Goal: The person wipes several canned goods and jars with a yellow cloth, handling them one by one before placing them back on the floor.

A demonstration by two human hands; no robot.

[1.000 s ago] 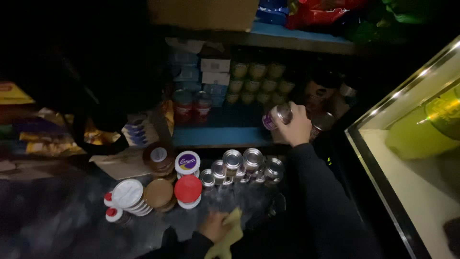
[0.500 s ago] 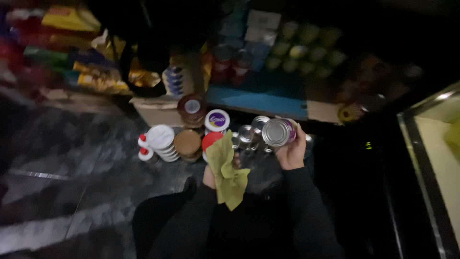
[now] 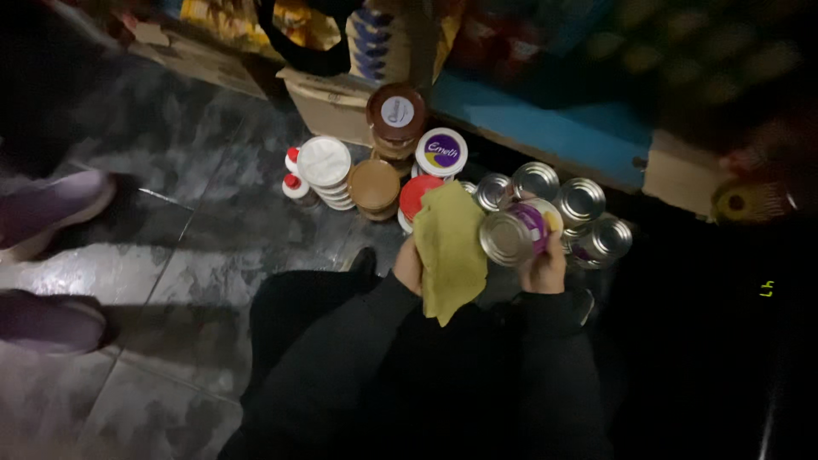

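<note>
Down low, on the dark tiled floor (image 3: 162,281): a person crouches in black sleeves, both hands raised in front of a cluster of containers.

Right hand (image 3: 545,268): grip clamped around a metal can (image 3: 515,234) with a purple label, held on its side, the silver end facing up toward the head camera. Fingers wrap the can's far side; only the thumb side and knuckles show clearly.

Left hand (image 3: 409,264): grip closed on a yellow-green cloth (image 3: 452,247). The cloth drapes over most of the hand and hangs down toward the lap; its right edge lies just beside the can's end, and contact between them cannot be told.

The can is in the air, above and just in front of a group of silver cans (image 3: 562,204) standing upright on the floor.

Left of that group: a red-lidded tub (image 3: 417,194), partly hidden by the cloth; a white-lidded tub with a purple mark (image 3: 441,152); a stack of brown-lidded jars (image 3: 396,115); a brown lid (image 3: 373,186); a stack of white lids (image 3: 324,163); two small red-capped bottles (image 3: 294,175).

Behind: cardboard boxes (image 3: 328,106) and a blue shelf edge (image 3: 545,128). Goods on the shelves are too blurred to tell.

Far left: two shoes (image 3: 51,213) of another person standing by, well apart from the hands.
</note>
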